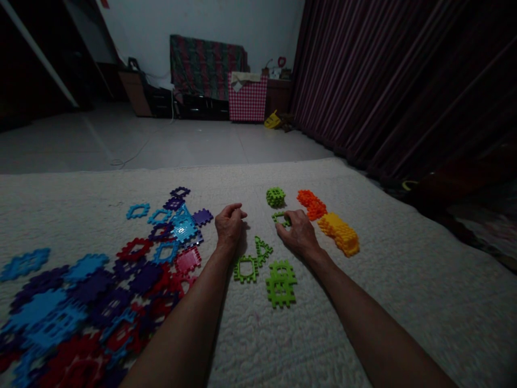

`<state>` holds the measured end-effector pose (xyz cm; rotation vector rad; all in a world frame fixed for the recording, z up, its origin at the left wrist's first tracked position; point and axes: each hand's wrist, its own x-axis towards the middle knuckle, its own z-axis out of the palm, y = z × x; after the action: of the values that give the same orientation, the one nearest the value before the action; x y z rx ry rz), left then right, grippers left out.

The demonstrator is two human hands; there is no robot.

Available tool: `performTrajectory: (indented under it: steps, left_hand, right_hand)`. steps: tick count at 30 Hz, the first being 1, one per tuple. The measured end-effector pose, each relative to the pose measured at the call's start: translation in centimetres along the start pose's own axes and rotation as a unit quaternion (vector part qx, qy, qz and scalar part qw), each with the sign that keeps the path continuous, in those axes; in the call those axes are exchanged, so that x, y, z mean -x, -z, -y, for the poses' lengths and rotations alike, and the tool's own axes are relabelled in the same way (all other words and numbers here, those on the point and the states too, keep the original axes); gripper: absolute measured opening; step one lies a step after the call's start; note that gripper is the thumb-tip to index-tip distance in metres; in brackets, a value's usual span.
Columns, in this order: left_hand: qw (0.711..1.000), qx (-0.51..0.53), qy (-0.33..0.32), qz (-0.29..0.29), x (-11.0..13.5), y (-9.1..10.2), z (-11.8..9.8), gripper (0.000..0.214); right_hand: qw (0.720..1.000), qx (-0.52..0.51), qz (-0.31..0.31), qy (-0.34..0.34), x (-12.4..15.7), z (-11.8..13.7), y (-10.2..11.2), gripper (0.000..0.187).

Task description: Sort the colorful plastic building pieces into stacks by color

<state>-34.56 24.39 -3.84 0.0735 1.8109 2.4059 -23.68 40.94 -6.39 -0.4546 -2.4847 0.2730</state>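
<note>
My right hand (pixel 298 233) pinches a light green square frame piece (pixel 278 217) at its right side, low over the quilted cover. Loosely curled, with no piece visible in it, my left hand (pixel 229 225) rests to the left. A stack of green pieces (pixel 275 196) sits just beyond the right hand. Between the forearms lie a green triangle frame (pixel 262 251), another green square frame (pixel 245 259) and some overlapping green square pieces (pixel 281 291).
Orange pieces (pixel 311 204) and a leaning row of yellow pieces (pixel 340 233) lie right of the right hand. A mixed spread of blue, purple and red pieces (pixel 109 291) covers the left. Past the quilted cover (pixel 258 175) are tiled floor and a dark curtain (pixel 363 81).
</note>
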Motion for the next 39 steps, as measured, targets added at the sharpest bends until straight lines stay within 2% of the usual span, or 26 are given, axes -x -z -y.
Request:
performTrajectory:
  steps: [7, 15, 20, 29, 39]
  left_hand:
    - [1.000, 0.015, 0.015, 0.003, 0.5, -0.3, -0.5, 0.038]
    - [1.000, 0.006, -0.002, 0.007, 0.2, -0.1, -0.1, 0.038]
    - [1.000, -0.002, -0.004, 0.006, -0.4, 0.1, 0.7, 0.037]
    - [1.000, -0.011, -0.002, 0.012, -0.6, 0.1, 1.0, 0.038]
    - [1.000, -0.018, -0.011, 0.017, -0.9, 0.3, 1.4, 0.038]
  right_hand:
    - [0.999, -0.026, -0.026, 0.001, 0.1, -0.6, -0.7, 0.029]
    - [0.983, -0.139, -0.101, -0.067, -2.6, -0.8, -1.9, 0.044]
    - [0.975, -0.150, -0.123, -0.111, -3.9, 0.1, -2.6, 0.048]
    - [0.977, -0.154, -0.108, -0.103, -3.7, 0.3, -2.5, 0.050]
    - [0.978, -0.128, -0.106, -0.124, -3.8, 0.3, -2.7, 0.050]
